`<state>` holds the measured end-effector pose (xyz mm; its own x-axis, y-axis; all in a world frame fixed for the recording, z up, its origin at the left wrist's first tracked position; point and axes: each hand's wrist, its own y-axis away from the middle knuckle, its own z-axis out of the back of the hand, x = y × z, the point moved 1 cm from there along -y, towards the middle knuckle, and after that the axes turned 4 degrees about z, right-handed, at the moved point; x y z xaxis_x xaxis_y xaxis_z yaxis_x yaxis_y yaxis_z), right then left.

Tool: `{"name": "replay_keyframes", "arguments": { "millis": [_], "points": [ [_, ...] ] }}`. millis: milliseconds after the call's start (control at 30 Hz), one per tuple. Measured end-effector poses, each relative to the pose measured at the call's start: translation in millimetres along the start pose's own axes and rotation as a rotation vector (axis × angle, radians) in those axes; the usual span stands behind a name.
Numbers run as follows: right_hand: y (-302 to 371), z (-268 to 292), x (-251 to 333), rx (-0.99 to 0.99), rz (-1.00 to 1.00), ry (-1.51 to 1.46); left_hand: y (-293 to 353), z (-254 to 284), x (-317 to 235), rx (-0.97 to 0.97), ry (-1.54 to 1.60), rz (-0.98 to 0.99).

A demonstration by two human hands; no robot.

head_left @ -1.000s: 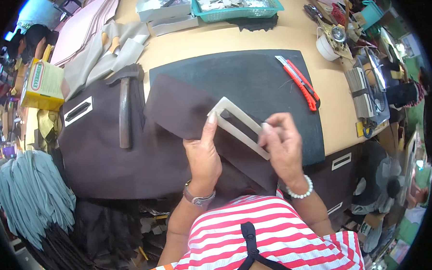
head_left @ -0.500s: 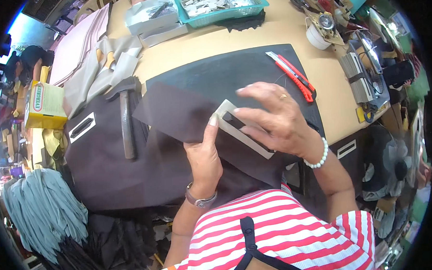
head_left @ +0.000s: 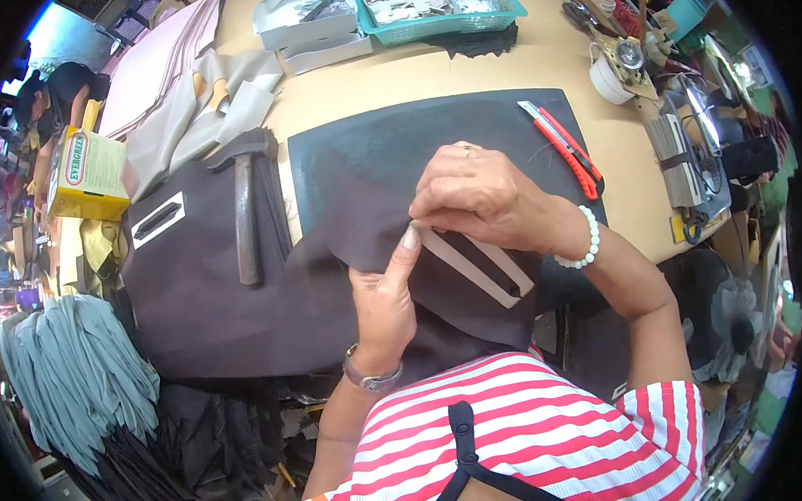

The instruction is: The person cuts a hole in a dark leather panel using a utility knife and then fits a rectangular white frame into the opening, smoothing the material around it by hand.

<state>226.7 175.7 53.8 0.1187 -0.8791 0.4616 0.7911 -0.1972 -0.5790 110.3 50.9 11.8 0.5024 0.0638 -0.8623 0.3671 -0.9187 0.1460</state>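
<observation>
My left hand (head_left: 383,296) grips a dark brown sheet (head_left: 364,221), its thumb pressed on top near the upper end of a pale frame. That long narrow frame (head_left: 460,266) lies on the sheet around a dark slot. Over the frame's upper end, the fingers of my right hand (head_left: 484,198) are pinched close to the left thumb tip; what they hold is hidden. Larger dark brown sheets (head_left: 217,335) lie beneath and to the left, one with a similar white frame (head_left: 158,220) around a dark slot.
A hammer (head_left: 246,217) rests on the brown sheets. Beyond my hands lies a black mat (head_left: 360,136) with a red snap-off cutter (head_left: 562,149) on it. A turquoise basket (head_left: 445,25) of small pieces and a white box (head_left: 306,17) stand at the back; a yellow box (head_left: 87,175) is left.
My right hand has gone from spread fingers to a pinch at the frame's upper end. The sheet is tilted differently, and the frame looks beige where it looked white.
</observation>
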Motion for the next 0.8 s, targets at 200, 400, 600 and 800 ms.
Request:
{"name": "replay_keyframes", "arguments": {
  "millis": [200, 400, 600, 800],
  "points": [
    [-4.8, -18.3, -3.7, 0.023, -0.514, -0.359, 0.3, 1.5, 7.8, -0.045, 0.059, 0.092],
    [1.5, -2.1, 22.8, -0.427, -0.388, 0.091, -5.1, -1.5, 3.2, -0.094, 0.040, -0.011],
    [42.2, -33.1, 56.0, -0.283, -0.655, 0.006, -13.2, -5.9, 10.0, -0.224, 0.165, -0.101],
    [79.1, -25.4, 59.9, -0.214, -0.866, -0.118, 6.5, 22.4, 14.8, -0.360, -0.107, -0.115]
  ]
}}
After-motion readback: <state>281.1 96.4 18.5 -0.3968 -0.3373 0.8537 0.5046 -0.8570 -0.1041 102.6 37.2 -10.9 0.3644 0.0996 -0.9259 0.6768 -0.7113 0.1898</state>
